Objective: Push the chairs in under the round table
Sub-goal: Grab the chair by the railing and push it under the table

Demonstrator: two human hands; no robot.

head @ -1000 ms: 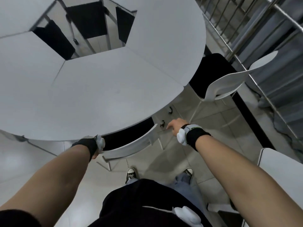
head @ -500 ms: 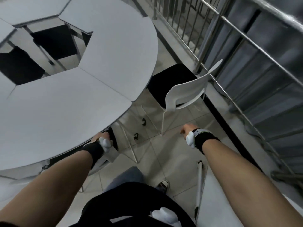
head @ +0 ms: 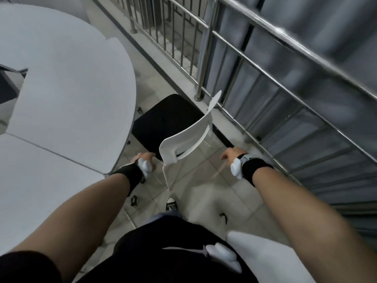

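Note:
The round white table (head: 67,103) fills the left of the head view. A chair with a white backrest (head: 189,133) and a black seat (head: 169,119) stands out from the table's right edge, its seat mostly clear of the tabletop. My left hand (head: 143,157) hovers just left of the backrest's near corner, fingers curled, holding nothing. My right hand (head: 230,154) is to the right of the backrest, apart from it, fingers loosely spread. Both wrists wear black bands with white devices.
A metal railing (head: 204,58) runs close behind the chair along the right. A second white chair's edge (head: 265,256) shows at bottom right. My shoe (head: 171,204) stands on the tiled floor just behind the chair.
My left hand has let go of the first chair, now out of sight. I have turned right and both hands have moved up to the second chair's backrest.

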